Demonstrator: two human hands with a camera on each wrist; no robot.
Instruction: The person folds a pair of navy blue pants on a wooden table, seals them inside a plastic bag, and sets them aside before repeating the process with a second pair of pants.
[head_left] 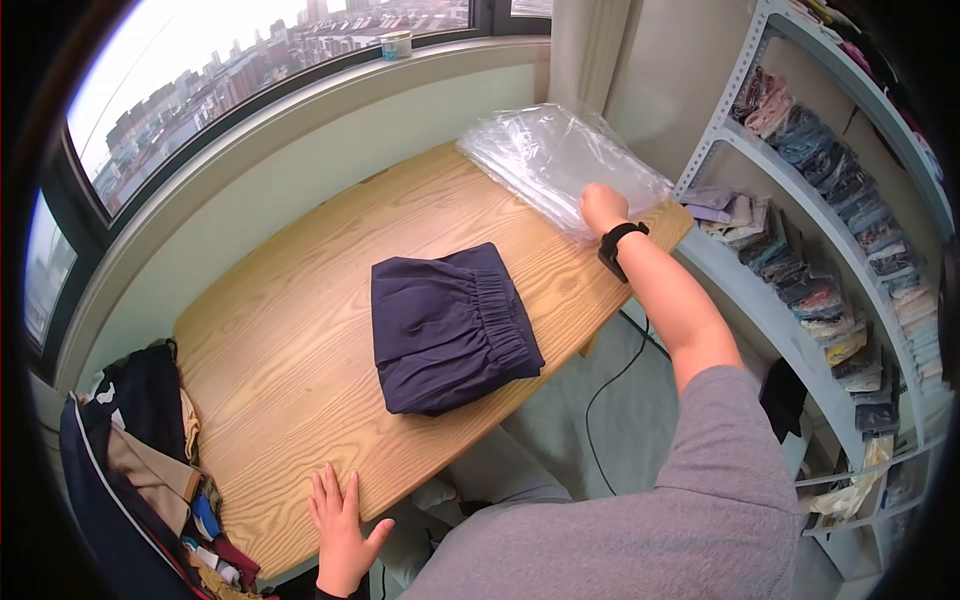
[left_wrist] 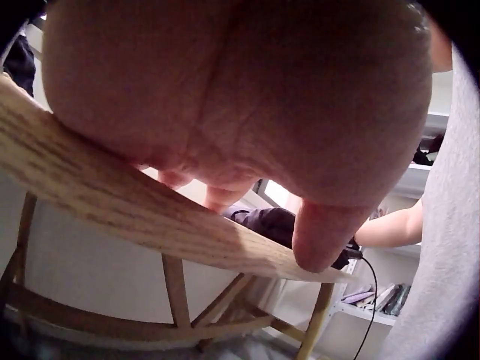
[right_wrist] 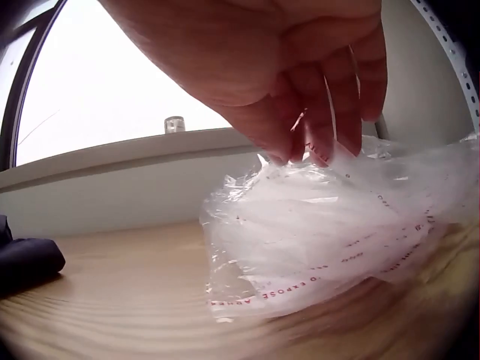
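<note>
Dark navy trousers or shorts [head_left: 450, 330] with a gathered elastic waistband lie folded in the middle of the wooden table [head_left: 290, 300]. At the table's far right end is a pile of clear plastic bags [head_left: 545, 165], printed with red lettering in the right wrist view. My right hand [head_left: 606, 210], a black band on its wrist, pinches the top bag film [right_wrist: 322, 202] between thumb and fingers. Near the front left edge my left hand [head_left: 342, 530] rests on the tabletop with fingers spread, holding nothing; its palm [left_wrist: 240, 97] fills much of the left wrist view.
Clothes [head_left: 150, 460] are heaped at the table's left end. Shelves [head_left: 800, 270] of bagged garments stand on the right. A small tin [head_left: 396, 44] sits on the window sill. A black cable [head_left: 596, 420] hangs beyond the table's front edge.
</note>
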